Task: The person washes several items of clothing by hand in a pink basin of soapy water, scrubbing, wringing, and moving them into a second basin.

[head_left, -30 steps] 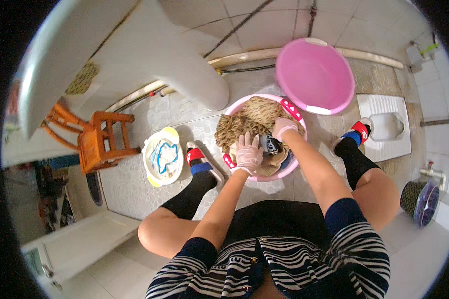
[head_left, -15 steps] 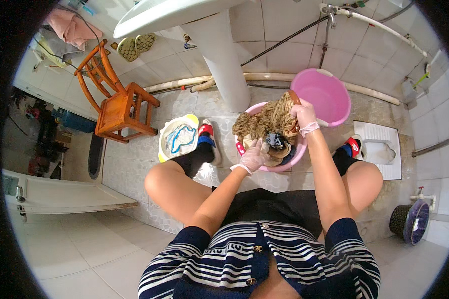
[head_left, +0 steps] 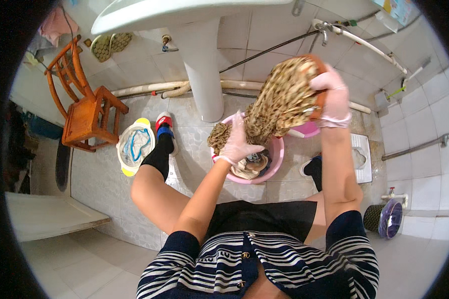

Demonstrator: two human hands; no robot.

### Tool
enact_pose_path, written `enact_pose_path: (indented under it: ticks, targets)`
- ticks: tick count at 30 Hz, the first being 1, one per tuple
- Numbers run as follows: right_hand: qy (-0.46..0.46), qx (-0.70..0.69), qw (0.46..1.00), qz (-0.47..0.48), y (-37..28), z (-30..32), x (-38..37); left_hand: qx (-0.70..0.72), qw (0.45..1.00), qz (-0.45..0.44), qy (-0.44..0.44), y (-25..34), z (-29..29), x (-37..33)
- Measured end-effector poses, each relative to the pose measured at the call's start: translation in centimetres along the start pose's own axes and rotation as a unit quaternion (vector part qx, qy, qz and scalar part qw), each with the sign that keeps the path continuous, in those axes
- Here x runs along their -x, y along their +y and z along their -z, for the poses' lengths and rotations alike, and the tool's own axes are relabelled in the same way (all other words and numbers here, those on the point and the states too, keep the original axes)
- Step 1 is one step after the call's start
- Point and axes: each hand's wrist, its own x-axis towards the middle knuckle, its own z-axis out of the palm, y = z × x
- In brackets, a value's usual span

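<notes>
A leopard-print garment with a brown edge is lifted partly out of a pink basin. My right hand, in a thin translucent glove, grips its upper right end by the brown edge. Lower down on the left, my gloved left hand lies against the garment's lower part, thumb and fingers spread. Other clothes, beige and dark, make a wet-looking pile in the basin. Behind the garment, a second pink basin is mostly hidden.
A white-and-yellow basin with blue-edged cloth sits on the left, beside my foot. Beyond it is a wooden chair. The sink pedestal rises behind the pink basin. At right are a squat toilet and a bin.
My right hand has raised the leopard-print garment up and to the right, stretching it out of the basin. My left hand has moved up beside it with fingers spread. The whole view has shifted.
</notes>
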Motion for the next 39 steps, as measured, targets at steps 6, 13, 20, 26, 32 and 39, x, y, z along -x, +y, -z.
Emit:
enact_pose_path:
  ticks: [6,13,20,26,32,39]
  targets:
    - [0.022,0.038,0.996,0.074,-5.6,-3.0,-0.5,0.060,0.989,0.017,0.136,3.3,-3.4,-4.0]
    - [0.193,0.121,0.914,0.335,-7.6,-3.7,-1.4,0.447,0.876,0.108,0.147,6.0,-0.9,-6.0]
    - [-0.010,0.400,0.915,0.048,0.2,1.6,0.1,0.771,0.580,0.227,0.135,3.4,1.9,-5.8]
    - [-0.059,0.675,0.735,0.024,13.8,10.1,3.0,0.121,0.962,0.243,-0.029,-11.5,-1.5,-1.5]
    - [-0.157,0.766,0.576,-0.239,23.6,14.8,3.4,-0.300,0.929,0.040,-0.213,-7.7,-2.8,-3.5]
    - [-0.082,0.712,0.661,-0.223,31.5,15.9,3.1,-0.471,0.806,0.066,-0.353,-10.4,-6.6,-4.2]
